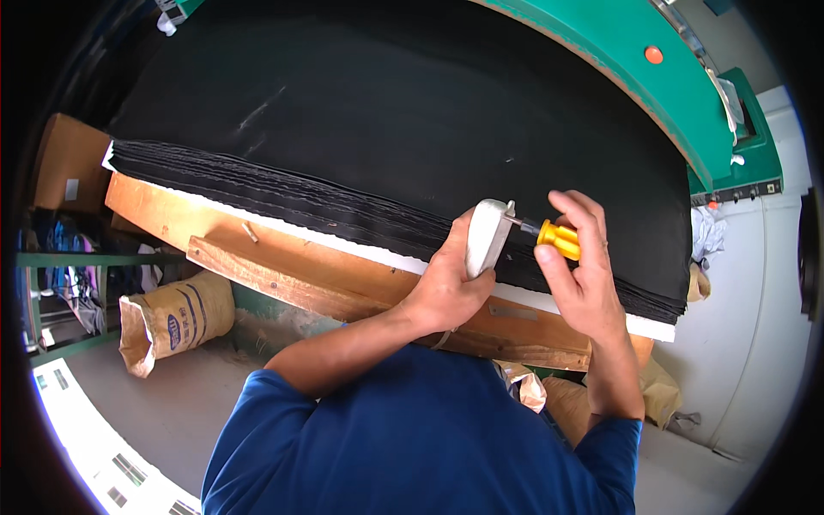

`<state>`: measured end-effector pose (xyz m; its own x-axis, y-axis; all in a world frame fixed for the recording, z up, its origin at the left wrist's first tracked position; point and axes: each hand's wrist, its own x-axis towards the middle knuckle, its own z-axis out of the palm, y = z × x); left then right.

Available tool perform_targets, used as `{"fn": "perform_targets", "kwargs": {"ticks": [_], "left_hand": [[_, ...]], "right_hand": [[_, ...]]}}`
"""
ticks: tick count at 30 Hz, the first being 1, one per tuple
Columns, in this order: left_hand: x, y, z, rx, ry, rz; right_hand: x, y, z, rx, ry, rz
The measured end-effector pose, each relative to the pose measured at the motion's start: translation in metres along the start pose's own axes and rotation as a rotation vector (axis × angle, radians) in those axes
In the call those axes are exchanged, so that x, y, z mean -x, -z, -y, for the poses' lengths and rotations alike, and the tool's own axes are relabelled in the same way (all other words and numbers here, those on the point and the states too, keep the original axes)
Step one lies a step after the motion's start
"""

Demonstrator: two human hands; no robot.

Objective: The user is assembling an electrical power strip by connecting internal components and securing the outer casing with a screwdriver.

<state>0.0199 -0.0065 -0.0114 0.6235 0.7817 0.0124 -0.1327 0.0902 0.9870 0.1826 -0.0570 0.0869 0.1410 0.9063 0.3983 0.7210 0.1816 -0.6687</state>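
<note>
My left hand (451, 287) is closed around a pale, rounded, block-like metal piece (487, 239) with a flat silver side, held upright over the front edge of a black fabric stack (360, 129). A screwdriver (559, 240) with a yellow handle lies between the thumb and bent fingers of my right hand (588, 270). Its shaft points left and meets the small metal fitting at the top right of the pale piece. Whether the tip sits in a screw is too small to tell. Under the stack, a white sheet (378, 251) shows along the near edge.
A wooden table edge (283, 279) runs below the stack, before my body. Across the far right curves a green machine frame (678, 112) with an orange button. At left are a paper sack (180, 318), a cardboard box (73, 163) and a green rack (64, 259).
</note>
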Motion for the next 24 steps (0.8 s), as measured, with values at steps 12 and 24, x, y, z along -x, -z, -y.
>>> {"fn": "perform_targets", "kwargs": {"ticks": [12, 24], "left_hand": [[0.004, -0.004, 0.003, -0.023, -0.001, -0.127], [0.002, 0.003, 0.006, 0.028, 0.045, -0.186]], "right_hand": [[-0.003, 0.000, -0.032, 0.067, 0.062, 0.204], [-0.026, -0.006, -0.003, 0.208, -0.260, 0.348]]}}
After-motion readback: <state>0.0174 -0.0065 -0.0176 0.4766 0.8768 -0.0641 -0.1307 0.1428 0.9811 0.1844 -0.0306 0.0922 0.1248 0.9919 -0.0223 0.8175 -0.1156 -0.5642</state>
